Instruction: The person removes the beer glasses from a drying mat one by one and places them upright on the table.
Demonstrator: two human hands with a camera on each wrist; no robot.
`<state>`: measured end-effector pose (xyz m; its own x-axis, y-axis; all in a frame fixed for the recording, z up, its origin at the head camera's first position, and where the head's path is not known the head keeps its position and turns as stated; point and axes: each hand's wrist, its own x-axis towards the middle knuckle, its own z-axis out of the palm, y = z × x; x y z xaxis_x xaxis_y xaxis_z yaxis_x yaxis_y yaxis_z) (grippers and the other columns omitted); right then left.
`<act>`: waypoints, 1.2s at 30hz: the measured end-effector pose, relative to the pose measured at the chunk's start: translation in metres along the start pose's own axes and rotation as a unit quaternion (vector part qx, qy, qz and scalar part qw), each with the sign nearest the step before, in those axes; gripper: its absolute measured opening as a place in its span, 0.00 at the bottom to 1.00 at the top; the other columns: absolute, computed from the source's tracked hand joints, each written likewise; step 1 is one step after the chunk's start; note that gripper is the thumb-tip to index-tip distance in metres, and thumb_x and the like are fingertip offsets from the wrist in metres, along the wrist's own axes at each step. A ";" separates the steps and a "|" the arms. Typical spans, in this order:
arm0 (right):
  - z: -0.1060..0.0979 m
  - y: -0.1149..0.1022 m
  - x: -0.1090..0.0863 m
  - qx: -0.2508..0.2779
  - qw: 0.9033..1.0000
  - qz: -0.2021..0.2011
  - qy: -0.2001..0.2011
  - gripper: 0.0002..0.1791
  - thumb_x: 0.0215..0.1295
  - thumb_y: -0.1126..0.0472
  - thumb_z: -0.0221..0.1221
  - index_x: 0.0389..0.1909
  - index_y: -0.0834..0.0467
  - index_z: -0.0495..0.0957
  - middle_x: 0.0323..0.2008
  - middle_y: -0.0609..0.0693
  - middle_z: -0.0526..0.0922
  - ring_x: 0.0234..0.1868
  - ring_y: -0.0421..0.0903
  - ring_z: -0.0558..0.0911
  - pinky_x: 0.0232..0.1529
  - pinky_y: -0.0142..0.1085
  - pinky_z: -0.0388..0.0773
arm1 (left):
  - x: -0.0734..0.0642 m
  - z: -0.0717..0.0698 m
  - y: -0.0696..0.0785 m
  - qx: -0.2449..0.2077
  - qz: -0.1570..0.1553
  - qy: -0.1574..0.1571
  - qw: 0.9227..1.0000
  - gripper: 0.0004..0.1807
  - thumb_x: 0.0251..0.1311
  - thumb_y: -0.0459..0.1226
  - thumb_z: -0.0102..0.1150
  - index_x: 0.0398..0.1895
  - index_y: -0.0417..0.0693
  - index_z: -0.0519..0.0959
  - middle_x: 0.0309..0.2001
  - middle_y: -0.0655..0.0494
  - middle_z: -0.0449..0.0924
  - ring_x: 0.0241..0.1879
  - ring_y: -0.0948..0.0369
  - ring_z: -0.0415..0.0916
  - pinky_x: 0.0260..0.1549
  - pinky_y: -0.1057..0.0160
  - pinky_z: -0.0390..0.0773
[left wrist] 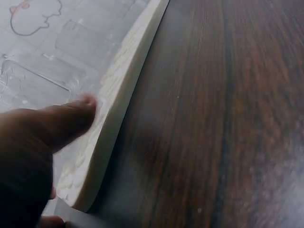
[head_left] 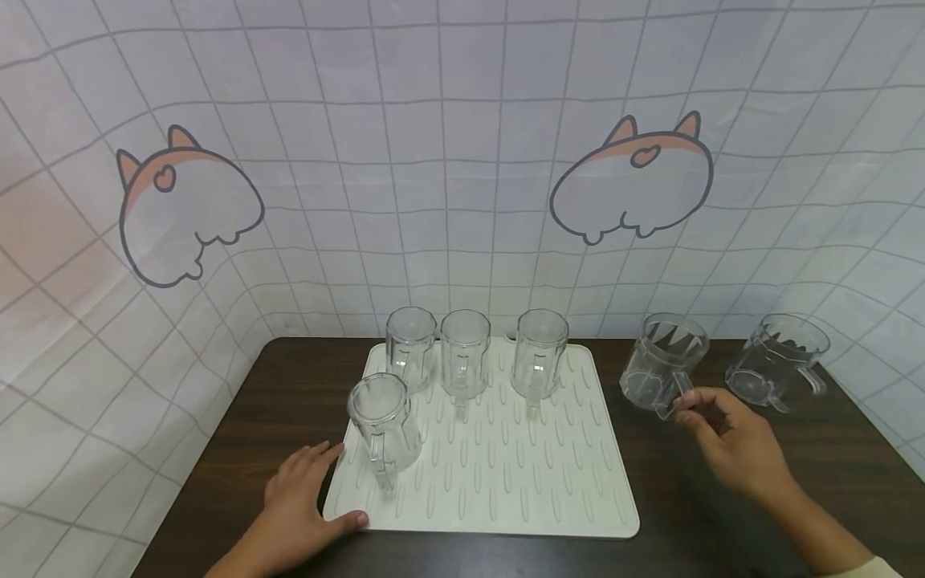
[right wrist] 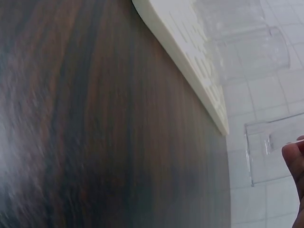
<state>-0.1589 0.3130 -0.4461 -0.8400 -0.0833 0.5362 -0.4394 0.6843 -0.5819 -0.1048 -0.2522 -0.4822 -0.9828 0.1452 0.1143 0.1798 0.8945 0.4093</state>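
Note:
My right hand [head_left: 733, 437] pinches the handle of a clear glass mug [head_left: 661, 365] to the right of the white ribbed mat [head_left: 506, 482]. In the right wrist view, part of this mug [right wrist: 261, 152] shows beside my fingertips. Whether its base touches the table cannot be told. My left hand [head_left: 299, 498] lies at the mat's front left corner, thumb at the front edge and spread fingers along the left side. Nearest to it on the mat stands a clear mug [head_left: 383, 425] with its handle toward me. Another clear mug [head_left: 776, 361] stands at the far right.
Three more clear mugs, a left one [head_left: 410, 349], a middle one [head_left: 465, 353] and a right one [head_left: 539, 353], stand along the mat's back edge. Dark wooden table [head_left: 238, 433] surrounds the mat. A grid-patterned cloth [head_left: 462, 201] hangs behind and at the sides.

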 end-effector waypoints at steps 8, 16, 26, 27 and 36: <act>-0.006 0.013 0.004 -0.030 0.999 0.010 -0.009 0.14 0.62 0.73 0.68 0.45 0.61 0.78 0.40 0.46 0.83 0.40 0.22 0.79 0.37 0.17 0.75 | 0.000 -0.002 0.001 0.006 -0.009 -0.042 0.999 0.63 0.38 0.72 0.73 0.75 0.45 0.67 0.72 0.36 0.63 0.71 0.32 0.55 0.57 0.22 0.55; -0.011 0.024 0.006 -0.029 1.000 0.008 -0.008 0.13 0.63 0.72 0.68 0.45 0.61 0.78 0.40 0.47 0.82 0.42 0.18 0.76 0.39 0.15 0.74 | 0.000 -0.006 0.005 0.022 -0.008 -0.054 0.998 0.64 0.37 0.72 0.73 0.75 0.45 0.66 0.72 0.37 0.63 0.70 0.33 0.57 0.57 0.23 0.58; -0.017 0.038 0.006 -0.035 0.999 0.011 -0.012 0.12 0.65 0.72 0.67 0.47 0.62 0.77 0.41 0.45 0.80 0.43 0.16 0.74 0.41 0.14 0.72 | 0.001 -0.009 0.007 0.026 -0.014 -0.077 0.997 0.66 0.37 0.73 0.73 0.76 0.45 0.64 0.73 0.36 0.60 0.71 0.33 0.56 0.56 0.23 0.60; -0.017 0.039 0.006 -0.037 0.999 0.011 -0.012 0.12 0.65 0.73 0.66 0.47 0.63 0.77 0.41 0.47 0.80 0.43 0.16 0.73 0.41 0.14 0.72 | 0.002 -0.009 0.007 0.026 -0.016 -0.079 0.996 0.66 0.37 0.73 0.72 0.76 0.46 0.64 0.73 0.36 0.60 0.71 0.33 0.55 0.56 0.23 0.60; -0.022 0.047 0.006 -0.054 0.998 0.027 -0.022 0.10 0.67 0.70 0.66 0.46 0.62 0.78 0.42 0.55 0.82 0.45 0.12 0.69 0.39 0.13 0.71 | 0.003 -0.008 0.007 0.025 -0.018 -0.084 0.996 0.66 0.38 0.74 0.71 0.76 0.45 0.63 0.73 0.36 0.59 0.71 0.33 0.55 0.55 0.23 0.59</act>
<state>-0.1778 0.3609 -0.4566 -0.8755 -0.0740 0.4776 -0.3583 0.7627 -0.5385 -0.1063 -0.2493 -0.4716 -0.9827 0.1771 -0.0541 0.1458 0.9199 0.3641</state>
